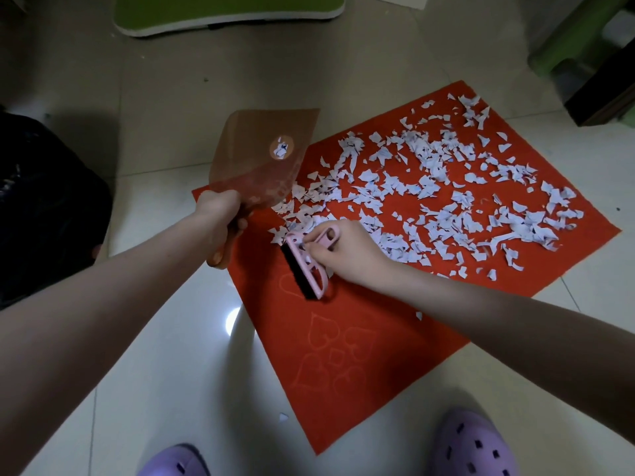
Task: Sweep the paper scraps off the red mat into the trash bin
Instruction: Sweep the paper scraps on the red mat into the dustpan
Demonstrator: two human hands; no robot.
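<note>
1. The left hand [220,214] has its grip curled round the handle of the dustpan [261,152], which is held tilted above the left corner of the red mat [343,372].
2. The right hand [347,249] has its grip pinched on a pink brush [309,269], whose black bristles rest on the mat.
3. The scraps [429,187] cover the mat's far and right part. The nearest lie at the brush's far end, just beside the right grip.
4. The black bin [44,207] stands on the floor at the left, well apart from the scraps.
</note>
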